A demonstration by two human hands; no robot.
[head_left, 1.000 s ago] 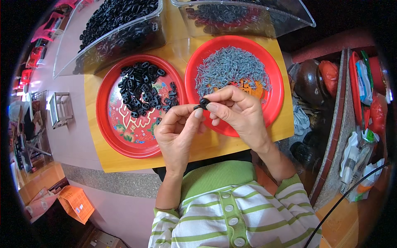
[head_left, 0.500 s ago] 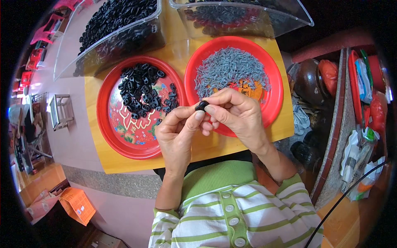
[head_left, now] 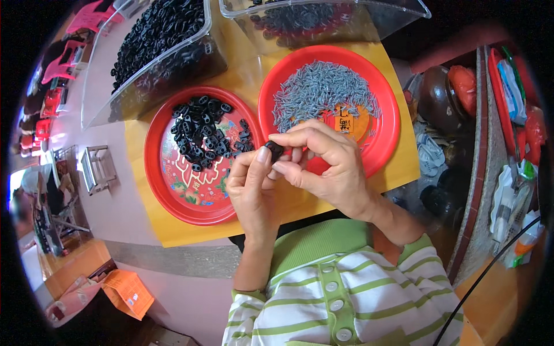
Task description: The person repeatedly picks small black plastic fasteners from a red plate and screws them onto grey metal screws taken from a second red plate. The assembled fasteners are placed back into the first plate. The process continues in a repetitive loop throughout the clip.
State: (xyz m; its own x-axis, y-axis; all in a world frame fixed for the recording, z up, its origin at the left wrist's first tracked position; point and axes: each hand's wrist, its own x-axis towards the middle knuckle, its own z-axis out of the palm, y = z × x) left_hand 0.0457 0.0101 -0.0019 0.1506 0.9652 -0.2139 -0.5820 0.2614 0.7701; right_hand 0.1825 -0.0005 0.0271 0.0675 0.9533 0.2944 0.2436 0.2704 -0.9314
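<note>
In front of my body, above the gap between two red trays, I hold a small black plastic part (head_left: 274, 150). My left hand (head_left: 253, 187) pinches it between thumb and forefinger. The forefinger and thumb of my right hand (head_left: 336, 170) are at its upper and lower ends; the other fingers curl behind. Whether a screw is in it is hidden. Beyond my left hand, many black two-holed parts (head_left: 199, 130) lie in a patterned red tray (head_left: 153, 179). A plain red tray (head_left: 389, 115), partly behind my right hand, bears a heap of small grey screws (head_left: 323, 86).
Along the table's (head_left: 173, 235) far side stand a clear bin (head_left: 196, 60) full of black parts and a second clear bin (head_left: 375, 26). At left are a metal stool (head_left: 98, 170) and an orange basket (head_left: 128, 293). A black cable (head_left: 490, 266) curves at right.
The whole view has shifted slightly. The black part has moved a little left and tilted, and my right thumb has slid from its front to its lower end.
</note>
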